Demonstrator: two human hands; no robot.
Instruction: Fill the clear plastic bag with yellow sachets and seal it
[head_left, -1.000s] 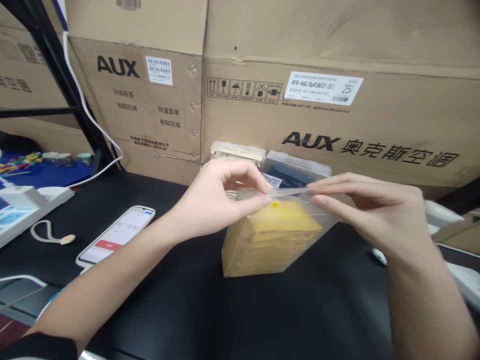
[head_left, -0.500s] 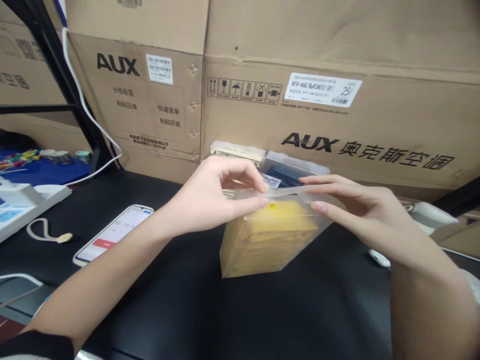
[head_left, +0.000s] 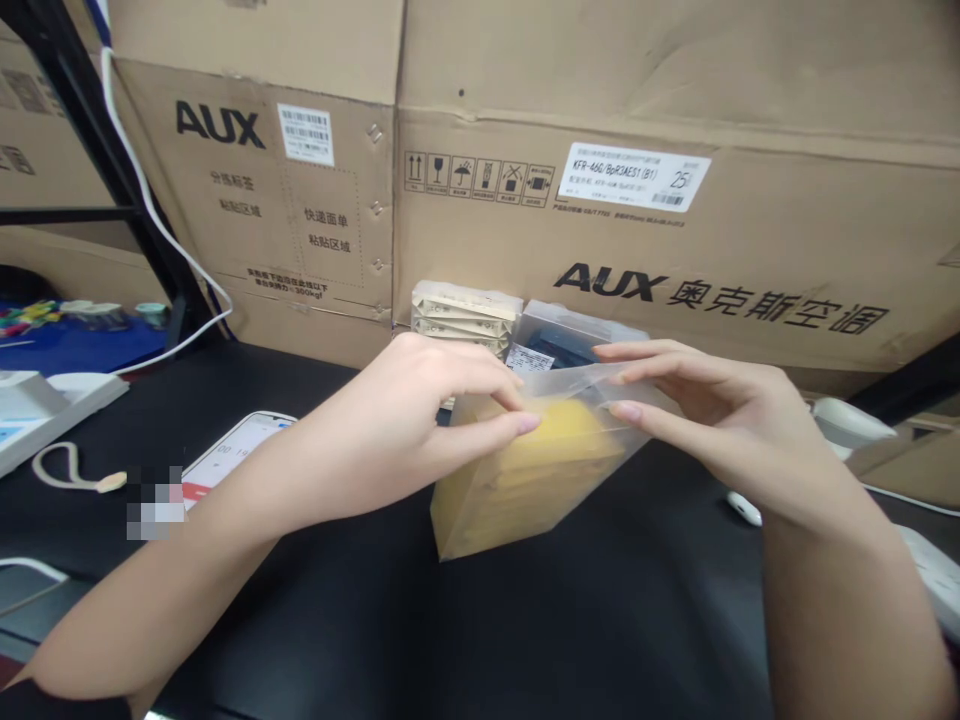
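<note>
A translucent plastic box [head_left: 517, 495] with folded yellow items inside stands tilted on the black table [head_left: 622, 620]. My left hand [head_left: 442, 410] pinches at the box's top left, thumb and forefinger together by the opening. At the top right, my right hand [head_left: 697, 400] grips the clear plastic edge between thumb and fingers. Behind the hands are a clear box of cream-coloured packs [head_left: 461, 312] and another clear box with dark contents [head_left: 570, 335], both partly hidden.
Large cardboard cartons [head_left: 480, 240] line the back. On the left lie a phone [head_left: 240, 440], a cord loop [head_left: 71, 470] and a white power strip [head_left: 67, 405]. A white earbud case-like piece [head_left: 744, 508] and a white object [head_left: 851, 425] are at the right.
My left hand has shifted down slightly at the box's top edge. The plastic at the top now stands more raised and open. The whole view has moved a little.
</note>
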